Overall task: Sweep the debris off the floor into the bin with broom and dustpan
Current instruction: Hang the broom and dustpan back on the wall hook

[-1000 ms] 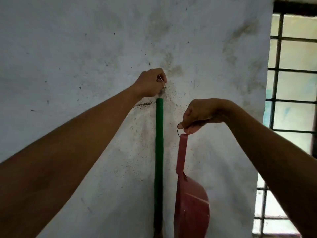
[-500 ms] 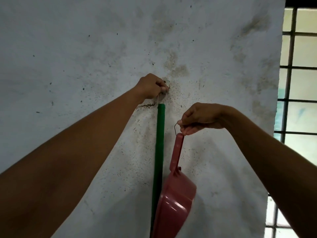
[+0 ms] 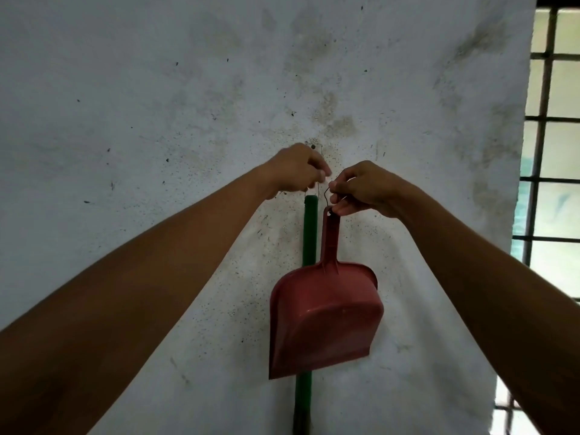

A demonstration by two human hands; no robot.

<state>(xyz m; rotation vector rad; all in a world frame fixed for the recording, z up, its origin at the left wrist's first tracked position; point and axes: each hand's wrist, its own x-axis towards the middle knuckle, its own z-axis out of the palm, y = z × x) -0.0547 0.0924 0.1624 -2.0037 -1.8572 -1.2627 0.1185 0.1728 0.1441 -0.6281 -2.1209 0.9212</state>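
Right hand (image 3: 364, 189) pinches the wire loop (image 3: 327, 196) at the top of the red dustpan (image 3: 323, 321), which hangs below it against the stained wall (image 3: 157, 89). Left hand (image 3: 295, 171), fingers curled, grasps something small above the green broom handle (image 3: 309, 233) (exact item unclear). Dustpan overlaps the handle. Barred window (image 3: 552, 152) at the wall's right edge.

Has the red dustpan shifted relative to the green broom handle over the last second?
Yes. The dustpan has turned from edge-on to face the camera and now overlaps the broom handle.
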